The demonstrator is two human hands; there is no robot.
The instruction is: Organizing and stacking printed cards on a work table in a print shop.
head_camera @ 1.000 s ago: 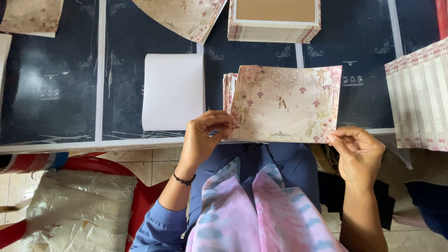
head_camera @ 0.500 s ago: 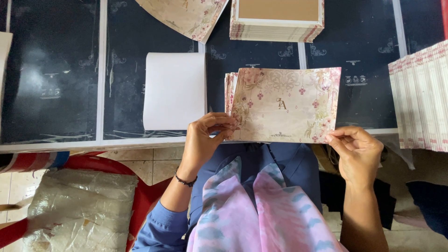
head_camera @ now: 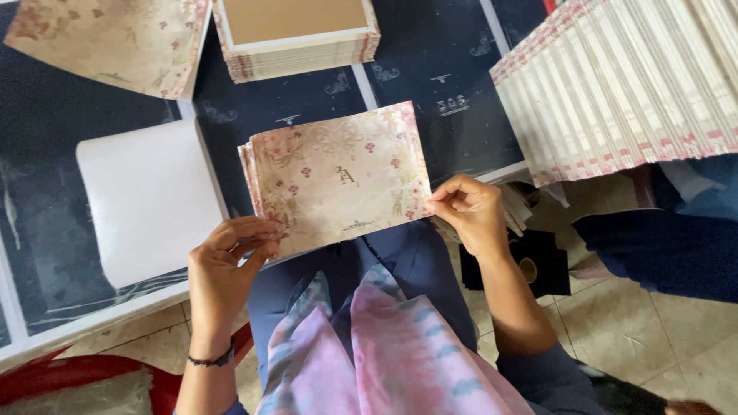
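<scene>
Two hands grip one floral card bundle point(head_camera: 338, 177) above the lap: left hand point(head_camera: 227, 265) pinches lower-left corner, right hand point(head_camera: 469, 215) lower-right. Step looks like squaring edges; next needs even tapping.

Table point(head_camera: 46, 230): dark top with faint pale ornamental print, crossed by white bands, white edge running just beyond my hands.

Floor point(head_camera: 638, 323): beige tiles with grey joints, below and to the right of my right hand.

Seat or stool, red point(head_camera: 77, 376): low on the left, beneath my left wrist, only partly visible.

Light: soft, even daylight with mild reflections on the tabletop ahead of my left hand. Walls and windows are out of view.
</scene>
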